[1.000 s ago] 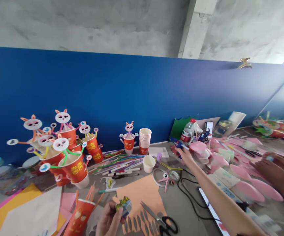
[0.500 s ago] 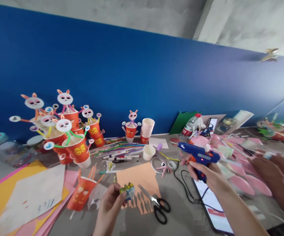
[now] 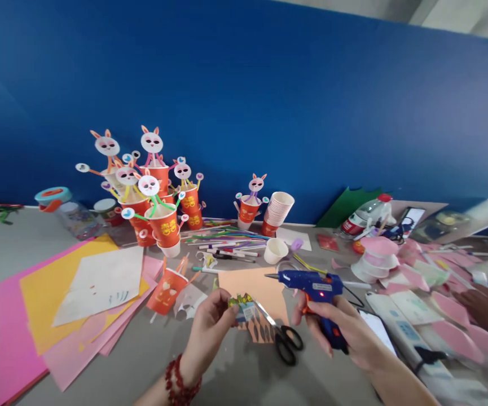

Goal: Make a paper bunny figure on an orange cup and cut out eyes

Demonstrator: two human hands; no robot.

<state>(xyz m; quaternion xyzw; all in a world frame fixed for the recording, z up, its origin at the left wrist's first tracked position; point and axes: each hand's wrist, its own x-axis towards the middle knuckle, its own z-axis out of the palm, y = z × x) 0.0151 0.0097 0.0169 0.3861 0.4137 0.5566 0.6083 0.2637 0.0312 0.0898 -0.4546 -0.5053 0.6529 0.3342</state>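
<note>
My left hand [image 3: 216,318] pinches a small green, yellow and blue printed piece [image 3: 244,310] above the grey table. My right hand [image 3: 332,316] grips a blue glue gun [image 3: 315,285]; its nozzle points left and a red light glows on its side. Between and below the hands, black-handled scissors [image 3: 286,343] rest partly on a peach paper sheet [image 3: 247,279] with cut shapes. An orange cup [image 3: 167,290] lies tilted left of my left hand. A white paper cup [image 3: 276,251] stands behind the glue gun.
Red cups with rabbit figures [image 3: 163,225] stand at the back left, beside layered coloured paper [image 3: 36,304]. Pens and pipe cleaners [image 3: 231,245] lie by the blue wall. At right are stacked cups [image 3: 278,208], a bottle [image 3: 366,214], pink pieces [image 3: 455,338] and another person's hand [image 3: 487,310].
The view has swung left and down. My right hand has brought the glue gun closer to the printed piece, and its nozzle is now level. My left hand still holds the piece.
</note>
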